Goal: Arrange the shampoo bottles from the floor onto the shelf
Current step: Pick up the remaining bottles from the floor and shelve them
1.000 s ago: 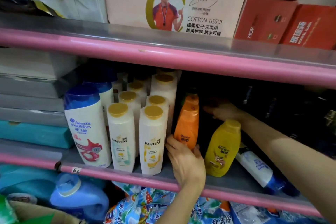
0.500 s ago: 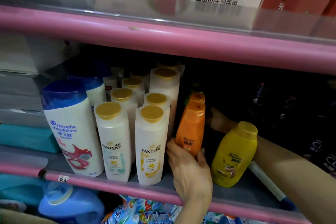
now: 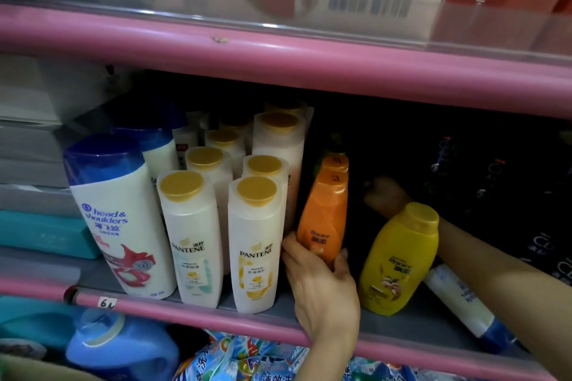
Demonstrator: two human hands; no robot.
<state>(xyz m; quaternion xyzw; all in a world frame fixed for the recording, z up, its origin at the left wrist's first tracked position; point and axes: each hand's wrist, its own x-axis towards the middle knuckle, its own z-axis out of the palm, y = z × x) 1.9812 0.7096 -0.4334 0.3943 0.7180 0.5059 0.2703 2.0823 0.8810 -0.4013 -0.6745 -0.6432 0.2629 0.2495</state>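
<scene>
Head view looks into a grey shelf with a pink front rail (image 3: pixel 185 308). The left hand (image 3: pixel 322 288) grips the lower part of an orange plastic Rejoice shampoo bottle (image 3: pixel 325 216), fingers on its left side and thumb on its right; the bottle stands tilted slightly on the shelf, just right of a white Pantene bottle with a gold cap (image 3: pixel 255 244). The right hand (image 3: pixel 383 195) reaches deep into the dark back of the shelf behind a yellow plastic Rejoice bottle (image 3: pixel 399 260); whether its fingers hold anything cannot be told. A white bottle with a blue cap (image 3: pixel 461 303) lies on its side under the right forearm. At the left stands a white Head & Shoulders bottle with a blue cap (image 3: pixel 120 219), beside more gold-capped white bottles in rows.
</scene>
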